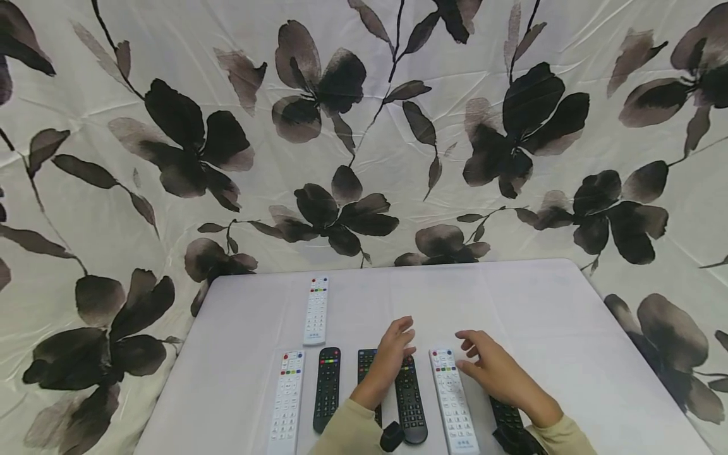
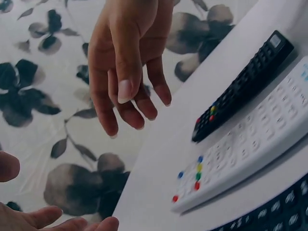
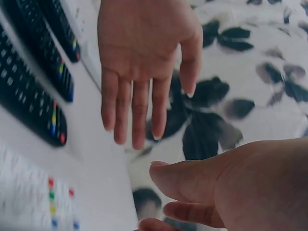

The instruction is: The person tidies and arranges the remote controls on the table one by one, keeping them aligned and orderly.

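Observation:
My left hand (image 1: pixel 388 355) hovers over the row of remote controls, holding nothing, its fingers loosely bent. It partly covers a black remote (image 1: pixel 366 361) and the top of another black remote (image 1: pixel 411 404). Facing it, my right hand (image 1: pixel 493 365) is also empty, thumb apart from the fingers. A white remote (image 1: pixel 453 404) lies just left of the right hand. Under the right wrist a further black remote (image 1: pixel 505 412) is partly hidden. In the right wrist view the left hand (image 3: pixel 142 53) shows its palm, fingers extended, apart from the right hand (image 3: pixel 240 183).
On the left of the white table (image 1: pixel 227 354) lie a white remote (image 1: pixel 286 401) and a black remote (image 1: pixel 327 388). Behind them is a smaller white remote (image 1: pixel 316 311). A floral cloth (image 1: pixel 432 189) hangs beyond the table's back edge.

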{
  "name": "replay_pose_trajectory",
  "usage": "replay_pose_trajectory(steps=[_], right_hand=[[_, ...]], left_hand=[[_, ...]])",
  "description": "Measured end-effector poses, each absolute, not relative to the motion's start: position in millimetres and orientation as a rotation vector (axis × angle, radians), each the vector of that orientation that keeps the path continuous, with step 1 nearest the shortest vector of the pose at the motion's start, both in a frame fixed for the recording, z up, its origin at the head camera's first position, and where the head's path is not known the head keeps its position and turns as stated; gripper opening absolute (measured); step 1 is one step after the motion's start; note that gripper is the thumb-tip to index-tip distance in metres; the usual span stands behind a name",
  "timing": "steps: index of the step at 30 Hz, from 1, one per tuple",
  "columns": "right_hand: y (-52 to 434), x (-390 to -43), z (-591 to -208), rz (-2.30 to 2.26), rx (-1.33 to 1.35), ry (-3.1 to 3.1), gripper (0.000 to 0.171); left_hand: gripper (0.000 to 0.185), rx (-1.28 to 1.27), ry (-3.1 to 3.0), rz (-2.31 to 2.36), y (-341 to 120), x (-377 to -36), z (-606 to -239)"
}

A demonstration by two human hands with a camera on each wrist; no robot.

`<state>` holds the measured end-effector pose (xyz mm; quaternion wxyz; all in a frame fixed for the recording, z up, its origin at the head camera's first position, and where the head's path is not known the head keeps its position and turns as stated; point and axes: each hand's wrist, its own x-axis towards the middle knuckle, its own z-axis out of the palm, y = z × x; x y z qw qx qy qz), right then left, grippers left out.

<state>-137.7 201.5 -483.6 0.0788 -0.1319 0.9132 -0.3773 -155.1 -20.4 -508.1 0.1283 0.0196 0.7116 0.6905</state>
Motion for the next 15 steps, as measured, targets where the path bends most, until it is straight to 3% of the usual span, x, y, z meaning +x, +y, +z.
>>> replay_pose_trajectory(steps=[15], right_hand=[[118,-175,-479,-1.137,-0.715,2.587,0.045]], left_hand=[[0.057,-0.104,2.114,2.147,-96,-164,-500]])
